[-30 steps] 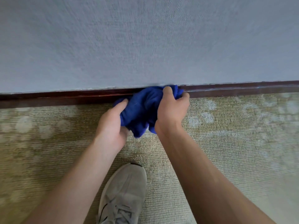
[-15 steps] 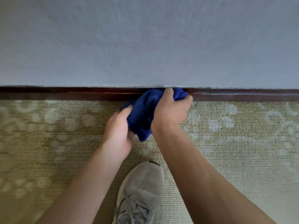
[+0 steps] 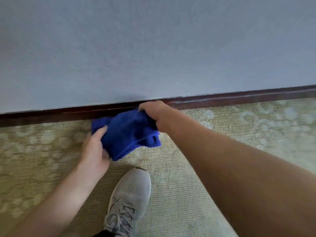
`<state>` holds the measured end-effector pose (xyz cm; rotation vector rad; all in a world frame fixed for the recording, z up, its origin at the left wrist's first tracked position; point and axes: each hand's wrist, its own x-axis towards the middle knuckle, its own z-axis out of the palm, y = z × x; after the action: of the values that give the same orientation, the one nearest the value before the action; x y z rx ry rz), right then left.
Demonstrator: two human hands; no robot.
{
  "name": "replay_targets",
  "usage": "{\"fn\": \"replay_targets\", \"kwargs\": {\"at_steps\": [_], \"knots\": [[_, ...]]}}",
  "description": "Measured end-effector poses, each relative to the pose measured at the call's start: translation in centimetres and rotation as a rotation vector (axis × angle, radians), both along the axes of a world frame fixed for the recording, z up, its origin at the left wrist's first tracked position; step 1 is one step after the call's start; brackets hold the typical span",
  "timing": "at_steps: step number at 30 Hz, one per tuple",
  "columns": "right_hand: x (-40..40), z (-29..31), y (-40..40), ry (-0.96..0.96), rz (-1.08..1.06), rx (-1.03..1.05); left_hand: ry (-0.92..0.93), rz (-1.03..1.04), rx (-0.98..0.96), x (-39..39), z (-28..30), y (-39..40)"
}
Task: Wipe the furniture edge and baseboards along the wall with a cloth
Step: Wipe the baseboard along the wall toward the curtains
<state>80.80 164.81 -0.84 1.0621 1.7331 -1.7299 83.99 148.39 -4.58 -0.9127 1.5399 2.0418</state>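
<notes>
1. Since half a second ago, the blue cloth (image 3: 130, 132) hangs lower, off the dark baseboard (image 3: 239, 98).
2. Right hand (image 3: 155, 113) grips its far edge at the baseboard.
3. Left hand (image 3: 95, 147) clasps its near-left side above the carpet (image 3: 256, 130).

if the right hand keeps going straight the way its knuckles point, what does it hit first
Probably the dark baseboard: the right hand, gripping the blue cloth, already looks against it, though depth is unclear.
</notes>
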Motion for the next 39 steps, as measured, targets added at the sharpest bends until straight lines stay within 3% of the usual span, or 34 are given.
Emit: {"fn": "replay_targets", "kwargs": {"at_steps": [3,7,11,14,18,23,26,29,31,34,39], "knots": [[3.2,2.5,6.9,-0.014,-0.007,0.103,0.04,-0.208,0.003,1.7,2.7,4.6],[8.5,4.7,10.9,-0.032,-0.08,0.032,0.016,-0.368,-0.083,3.5,5.8,8.3],[8.8,6.4,9.9,0.033,-0.055,-0.067,-0.04,-0.249,-0.125,2.9,7.5,8.0],[8.3,6.4,9.0,0.037,-0.074,0.017,0.013,-0.196,-0.171,2.8,7.1,7.8],[7.5,2.3,10.1,-0.011,0.055,0.153,-0.042,-0.078,-0.16,2.8,3.6,9.1],[4.9,-2.9,13.6,-0.1,-0.003,0.208,-0.04,-0.104,-0.084,3.0,-0.2,12.1],[4.3,-4.0,14.3,-0.126,-0.102,0.157,-0.039,-0.168,-0.037,1.2,-0.3,13.5],[4.8,-4.1,14.8,-0.133,-0.374,0.049,-0.127,-0.255,0.008,-0.6,0.7,15.6],[5.5,-3.9,15.0,-0.055,-0.563,-0.142,-0.154,-0.259,0.018,-1.0,1.0,16.9],[6.7,-3.9,13.8,0.058,-0.565,-0.383,-0.172,-0.142,-0.085,-1.0,-0.1,18.4],[7.0,-6.9,13.9,0.132,-0.533,-0.259,0.058,-0.012,-0.163,1.0,-2.8,19.7]]}}
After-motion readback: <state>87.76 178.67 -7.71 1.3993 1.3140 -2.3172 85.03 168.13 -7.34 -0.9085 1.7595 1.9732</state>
